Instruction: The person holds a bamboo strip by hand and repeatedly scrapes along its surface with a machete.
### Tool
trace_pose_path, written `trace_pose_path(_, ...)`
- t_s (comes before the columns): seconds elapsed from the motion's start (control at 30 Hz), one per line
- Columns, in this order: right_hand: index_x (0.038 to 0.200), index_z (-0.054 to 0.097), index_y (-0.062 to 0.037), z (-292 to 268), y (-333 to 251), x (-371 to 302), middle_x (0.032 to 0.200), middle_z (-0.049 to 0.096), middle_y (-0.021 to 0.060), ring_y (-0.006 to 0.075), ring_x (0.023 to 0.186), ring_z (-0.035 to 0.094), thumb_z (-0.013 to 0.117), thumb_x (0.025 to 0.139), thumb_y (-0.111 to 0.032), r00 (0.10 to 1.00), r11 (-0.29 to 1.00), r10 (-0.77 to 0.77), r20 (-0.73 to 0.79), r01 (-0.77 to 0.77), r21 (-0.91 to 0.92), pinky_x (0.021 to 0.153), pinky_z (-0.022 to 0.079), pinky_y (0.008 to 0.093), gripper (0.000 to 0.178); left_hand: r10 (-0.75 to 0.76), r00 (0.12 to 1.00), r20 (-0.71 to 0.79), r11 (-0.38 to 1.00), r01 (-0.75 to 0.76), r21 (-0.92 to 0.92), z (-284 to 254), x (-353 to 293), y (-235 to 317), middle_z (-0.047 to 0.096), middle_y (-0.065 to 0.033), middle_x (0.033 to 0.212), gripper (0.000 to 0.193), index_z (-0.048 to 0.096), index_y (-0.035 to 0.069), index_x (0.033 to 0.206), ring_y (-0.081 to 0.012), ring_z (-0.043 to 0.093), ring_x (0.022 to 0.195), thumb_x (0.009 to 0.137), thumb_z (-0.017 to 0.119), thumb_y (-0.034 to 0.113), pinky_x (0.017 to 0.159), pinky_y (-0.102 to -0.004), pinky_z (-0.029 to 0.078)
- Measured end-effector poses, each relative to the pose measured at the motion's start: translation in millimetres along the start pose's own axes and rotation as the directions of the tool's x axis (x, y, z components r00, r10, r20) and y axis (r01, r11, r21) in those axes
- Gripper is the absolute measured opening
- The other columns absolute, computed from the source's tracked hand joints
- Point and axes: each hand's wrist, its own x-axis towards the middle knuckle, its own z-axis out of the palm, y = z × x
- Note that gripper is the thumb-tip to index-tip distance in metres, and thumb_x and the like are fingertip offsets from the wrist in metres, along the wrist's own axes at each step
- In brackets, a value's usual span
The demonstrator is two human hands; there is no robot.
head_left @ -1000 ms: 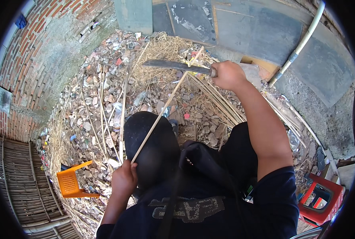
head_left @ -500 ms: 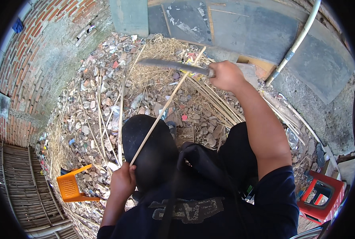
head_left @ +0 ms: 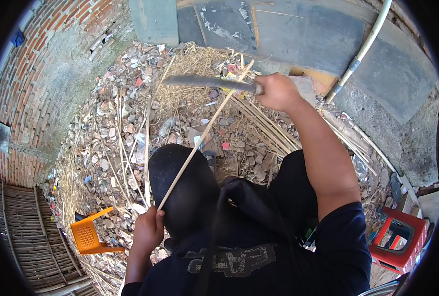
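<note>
My left hand [head_left: 149, 228] is closed round the near end of a pale bamboo strip [head_left: 199, 140]. The strip slants away over my dark-clad left knee [head_left: 180, 172] toward the far right. In my right hand [head_left: 278, 92] is the handle of a machete [head_left: 212, 82], its long dark blade pointing left and somewhat smeared by motion. The blade crosses the strip near its far end; whether it cuts into it I cannot tell. A thin sliver [head_left: 242, 61] stands up near that far end.
Bamboo strips [head_left: 263, 126] lie in a bundle beyond my right knee, more [head_left: 123, 148] at left. Rubble and shavings [head_left: 190, 61] cover the ground. An orange plastic chair [head_left: 87, 237] is at near left, a red crate [head_left: 402, 241] at near right. A pipe [head_left: 362, 52] leans at the far right.
The machete and my right hand have shifted slightly left. A thin sliver now shows by the strip's far end. My left hand keeps its grip, and the whole view has moved a little.
</note>
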Motion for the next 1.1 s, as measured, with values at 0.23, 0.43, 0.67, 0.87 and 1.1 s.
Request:
trace_pose_path(0.23,0.104,0.072,-0.0104,-1.6,36.8,11.9,0.093,0.073,0.0156,0.0305,0.089,0.071,0.063,0.083,-0.024,0.983,0.978,0.178,-0.052,-0.171,0.115,0.086,0.056,0.0454,0.027,0.003,0.999,0.043,0.993,0.002,-0.116,-5.4,-12.2,-29.8,0.052,-0.0241,0.059,0.031,0.051,0.0,0.079,-0.0469,0.055,0.057,0.103,0.053,0.02,0.052,-0.0484,0.04)
trace_pose_path(0.43,0.104,0.07,-0.0027,3.3,75.2,8.7,0.094,0.073,0.0195,0.0332,0.089,0.07,0.065,0.079,-0.026,0.933,0.879,0.354,-0.068,-0.307,0.363,0.086,0.053,0.0434,0.034,-0.108,0.955,0.276,0.804,0.247,-0.541,-4.3,-24.9,-59.8,0.048,0.0015,0.065,0.039,0.052,0.006,0.081,-0.0112,0.045,0.054,0.109,0.047,0.034,0.05,-0.0313,0.036)
trace_pose_path(0.67,0.1,0.069,-0.0027,-2.7,42.5,2.2,0.089,0.072,0.0186,0.0332,0.085,0.07,0.067,0.08,-0.025,0.953,0.867,0.257,-0.16,-0.154,0.474,0.081,0.052,0.0422,0.03,0.015,0.786,0.618,0.367,0.571,-0.734,-2.8,-16.4,-65.5,0.032,0.0057,0.062,0.037,0.052,0.01,0.09,-0.0066,0.028,0.05,0.109,0.042,0.04,0.046,-0.0247,0.023)
trace_pose_path(0.87,0.09,0.067,-0.0066,-2.9,-20.4,-10.8,0.077,0.068,0.0112,0.0265,0.075,0.068,0.072,0.079,-0.017,0.981,0.95,-0.176,-0.075,0.189,0.248,0.073,0.055,0.0403,0.016,0.009,0.788,0.616,0.346,0.576,-0.741,0.2,-12.4,-51.6,0.032,0.0047,0.064,0.035,0.052,0.011,0.093,-0.007,0.028,0.051,0.11,0.041,0.039,0.046,-0.0251,0.024)
trace_pose_path(1.1,0.087,0.069,-0.0133,8.6,-63.0,-24.0,0.08,0.07,0.0111,0.0315,0.083,0.07,0.07,0.073,-0.018,0.943,0.951,-0.31,0.122,0.308,0.034,0.073,0.055,0.0472,0.015,0.012,0.829,0.56,0.541,0.466,-0.701,4.0,-13.4,-47.2,0.039,0.0045,0.062,0.035,0.051,0.009,0.093,-0.0067,0.033,0.051,0.11,0.043,0.038,0.047,-0.0241,0.027)
